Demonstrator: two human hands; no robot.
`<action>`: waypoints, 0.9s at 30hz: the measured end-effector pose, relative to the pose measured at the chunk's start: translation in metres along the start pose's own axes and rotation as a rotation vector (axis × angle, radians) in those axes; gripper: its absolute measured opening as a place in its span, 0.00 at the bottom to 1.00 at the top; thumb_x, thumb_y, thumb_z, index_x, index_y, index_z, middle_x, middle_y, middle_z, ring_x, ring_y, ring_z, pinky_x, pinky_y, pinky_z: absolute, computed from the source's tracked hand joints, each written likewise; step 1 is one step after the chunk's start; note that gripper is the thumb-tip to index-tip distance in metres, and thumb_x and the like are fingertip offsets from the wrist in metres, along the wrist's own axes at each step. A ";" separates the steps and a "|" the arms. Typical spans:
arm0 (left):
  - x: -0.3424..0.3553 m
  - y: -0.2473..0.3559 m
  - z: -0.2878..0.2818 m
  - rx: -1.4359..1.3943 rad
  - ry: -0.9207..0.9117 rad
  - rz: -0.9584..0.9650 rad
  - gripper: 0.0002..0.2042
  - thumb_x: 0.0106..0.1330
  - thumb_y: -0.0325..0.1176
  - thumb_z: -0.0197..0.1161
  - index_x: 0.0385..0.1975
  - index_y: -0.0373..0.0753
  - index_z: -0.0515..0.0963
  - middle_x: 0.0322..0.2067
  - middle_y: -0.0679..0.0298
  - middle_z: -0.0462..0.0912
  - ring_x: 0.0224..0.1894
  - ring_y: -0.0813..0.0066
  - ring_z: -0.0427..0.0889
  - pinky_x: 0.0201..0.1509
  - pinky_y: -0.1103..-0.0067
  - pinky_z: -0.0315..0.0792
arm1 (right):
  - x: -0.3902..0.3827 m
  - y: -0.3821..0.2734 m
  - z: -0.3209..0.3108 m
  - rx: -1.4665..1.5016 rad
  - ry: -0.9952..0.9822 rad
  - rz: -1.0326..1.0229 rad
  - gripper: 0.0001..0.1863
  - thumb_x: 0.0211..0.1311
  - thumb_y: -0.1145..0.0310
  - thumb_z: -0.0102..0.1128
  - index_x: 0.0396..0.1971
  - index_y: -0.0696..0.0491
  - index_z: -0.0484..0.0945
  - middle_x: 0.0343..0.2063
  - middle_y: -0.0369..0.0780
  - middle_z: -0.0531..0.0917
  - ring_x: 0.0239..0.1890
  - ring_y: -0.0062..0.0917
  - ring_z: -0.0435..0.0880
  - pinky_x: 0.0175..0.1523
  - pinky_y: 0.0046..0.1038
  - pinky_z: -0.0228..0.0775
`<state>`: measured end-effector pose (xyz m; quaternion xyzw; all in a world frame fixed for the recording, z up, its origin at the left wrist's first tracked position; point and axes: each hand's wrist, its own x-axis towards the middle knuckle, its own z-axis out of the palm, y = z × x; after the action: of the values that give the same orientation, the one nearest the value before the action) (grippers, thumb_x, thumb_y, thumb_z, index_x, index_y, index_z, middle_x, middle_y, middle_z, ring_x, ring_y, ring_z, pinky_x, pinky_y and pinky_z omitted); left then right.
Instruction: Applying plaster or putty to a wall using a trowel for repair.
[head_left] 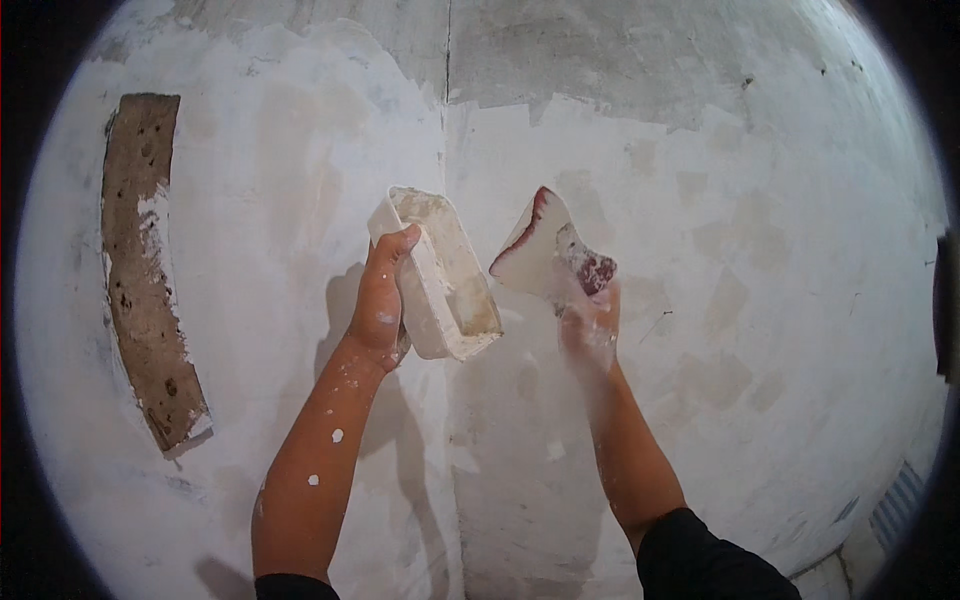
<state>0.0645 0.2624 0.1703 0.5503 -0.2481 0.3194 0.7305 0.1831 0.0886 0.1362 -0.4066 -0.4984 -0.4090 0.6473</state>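
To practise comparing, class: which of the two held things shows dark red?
The flat, flared tool in the right hand; the trough in the left hand looks whitish, without red.

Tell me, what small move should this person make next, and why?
Perhaps bring the scraper in the right hand across to the pale trough in the left hand and wipe it there. The scraper looks largely coated in pale material, with dark red showing at its edge, and the two are held near each other but not touching.
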 end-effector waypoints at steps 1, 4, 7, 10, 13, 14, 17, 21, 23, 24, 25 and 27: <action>-0.002 -0.001 0.004 0.004 0.014 -0.012 0.29 0.61 0.50 0.55 0.58 0.42 0.61 0.47 0.57 0.71 0.51 0.64 0.74 0.54 0.66 0.72 | -0.005 0.000 -0.002 0.004 0.010 0.002 0.12 0.62 0.68 0.59 0.36 0.63 0.79 0.29 0.37 0.82 0.30 0.20 0.77 0.37 0.23 0.69; -0.007 -0.005 0.010 0.022 0.026 -0.017 0.29 0.61 0.51 0.54 0.58 0.40 0.62 0.48 0.57 0.71 0.51 0.64 0.74 0.54 0.67 0.72 | -0.017 -0.002 -0.004 0.211 -0.034 0.350 0.09 0.63 0.72 0.57 0.37 0.63 0.78 0.32 0.36 0.82 0.33 0.18 0.77 0.42 0.21 0.68; -0.009 -0.005 0.011 0.034 0.029 -0.003 0.29 0.62 0.51 0.53 0.58 0.40 0.62 0.49 0.57 0.71 0.51 0.64 0.74 0.55 0.67 0.71 | -0.028 0.002 0.012 0.248 0.003 0.225 0.10 0.64 0.72 0.57 0.39 0.64 0.78 0.31 0.35 0.82 0.34 0.16 0.75 0.42 0.19 0.66; -0.011 -0.002 0.009 0.032 0.027 -0.014 0.29 0.61 0.51 0.53 0.58 0.40 0.62 0.48 0.57 0.71 0.50 0.64 0.74 0.54 0.67 0.72 | -0.039 -0.005 0.022 0.050 -0.005 0.082 0.12 0.65 0.70 0.56 0.40 0.64 0.78 0.31 0.40 0.83 0.33 0.16 0.77 0.39 0.20 0.68; -0.006 -0.007 0.004 0.041 0.038 -0.023 0.27 0.61 0.50 0.54 0.56 0.41 0.64 0.46 0.58 0.72 0.48 0.64 0.75 0.53 0.66 0.72 | -0.048 0.000 0.020 -0.245 -0.244 0.114 0.13 0.53 0.90 0.48 0.39 0.63 0.70 0.25 0.45 0.80 0.23 0.30 0.77 0.32 0.24 0.68; -0.003 -0.010 0.002 0.058 0.052 -0.014 0.26 0.61 0.49 0.54 0.55 0.41 0.64 0.45 0.59 0.73 0.47 0.65 0.76 0.52 0.66 0.73 | -0.052 0.010 0.019 -0.247 -0.245 0.116 0.13 0.53 0.90 0.48 0.39 0.63 0.70 0.25 0.45 0.80 0.23 0.30 0.77 0.32 0.24 0.68; 0.001 -0.018 -0.004 0.096 0.148 -0.044 0.27 0.61 0.50 0.54 0.55 0.37 0.70 0.45 0.57 0.77 0.46 0.63 0.78 0.53 0.69 0.73 | -0.060 0.027 0.019 -0.202 -0.276 -0.317 0.15 0.50 0.90 0.49 0.40 0.63 0.69 0.24 0.50 0.77 0.22 0.45 0.74 0.31 0.29 0.69; -0.001 -0.017 -0.005 0.067 0.124 -0.103 0.25 0.59 0.50 0.55 0.51 0.40 0.68 0.41 0.60 0.75 0.43 0.66 0.78 0.50 0.68 0.74 | -0.063 0.021 0.014 -0.249 -0.320 -0.261 0.15 0.51 0.90 0.47 0.41 0.63 0.69 0.25 0.52 0.77 0.24 0.48 0.75 0.31 0.32 0.69; 0.003 -0.022 -0.012 -0.012 0.055 -0.147 0.26 0.59 0.52 0.54 0.51 0.40 0.70 0.42 0.59 0.76 0.43 0.65 0.78 0.50 0.69 0.74 | -0.066 0.025 0.010 -0.285 -0.412 -0.160 0.17 0.50 0.90 0.46 0.42 0.63 0.69 0.28 0.54 0.77 0.26 0.51 0.75 0.31 0.35 0.68; 0.004 -0.024 -0.013 -0.011 0.055 -0.151 0.26 0.59 0.52 0.54 0.51 0.40 0.70 0.42 0.59 0.76 0.43 0.65 0.78 0.50 0.69 0.74 | -0.068 0.025 0.008 -0.285 -0.410 -0.156 0.17 0.50 0.90 0.46 0.42 0.63 0.69 0.28 0.54 0.77 0.26 0.51 0.75 0.31 0.35 0.68; 0.004 -0.025 -0.012 -0.014 0.065 -0.149 0.27 0.60 0.52 0.54 0.52 0.39 0.70 0.42 0.58 0.77 0.44 0.65 0.78 0.50 0.69 0.74 | -0.066 0.017 0.008 -0.298 -0.426 -0.096 0.20 0.48 0.89 0.45 0.44 0.63 0.70 0.33 0.56 0.77 0.33 0.53 0.76 0.37 0.40 0.69; 0.003 -0.027 -0.010 -0.016 0.074 -0.151 0.27 0.60 0.53 0.54 0.52 0.38 0.70 0.43 0.57 0.77 0.44 0.64 0.79 0.51 0.68 0.74 | -0.067 0.010 0.008 -0.310 -0.439 -0.032 0.23 0.46 0.89 0.44 0.46 0.62 0.71 0.37 0.58 0.78 0.40 0.55 0.77 0.44 0.45 0.71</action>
<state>0.0870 0.2672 0.1524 0.5494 -0.1811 0.2817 0.7655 0.1785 0.1076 0.0707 -0.5719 -0.5647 -0.3928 0.4469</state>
